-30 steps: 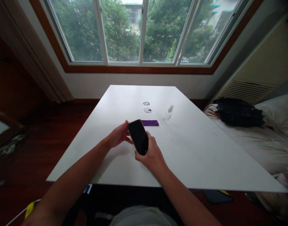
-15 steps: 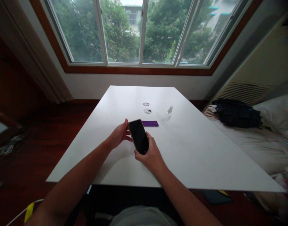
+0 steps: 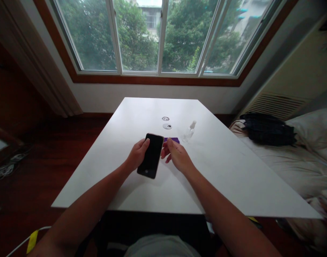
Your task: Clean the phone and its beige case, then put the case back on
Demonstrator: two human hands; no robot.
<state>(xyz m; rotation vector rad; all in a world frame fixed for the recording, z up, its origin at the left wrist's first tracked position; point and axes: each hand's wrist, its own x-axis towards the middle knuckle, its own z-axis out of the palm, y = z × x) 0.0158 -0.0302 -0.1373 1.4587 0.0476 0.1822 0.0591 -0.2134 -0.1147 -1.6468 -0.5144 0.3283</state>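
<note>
Phone (image 3: 150, 156) sits gripped in left hand (image 3: 137, 156) (right hand (image 3: 176, 156) open beside it).

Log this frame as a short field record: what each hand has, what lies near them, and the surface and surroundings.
left hand: left hand holds a dark-screened phone above the table
right hand: right hand open, beside the phone's right edge, holding nothing; contact with the phone cannot be told
near the hands: purple cloth just beyond the right hand, partly hidden by it
farther back: clear spray bottle, two round discs
surface: white table
surroundings: window ahead, bed to the right
</note>
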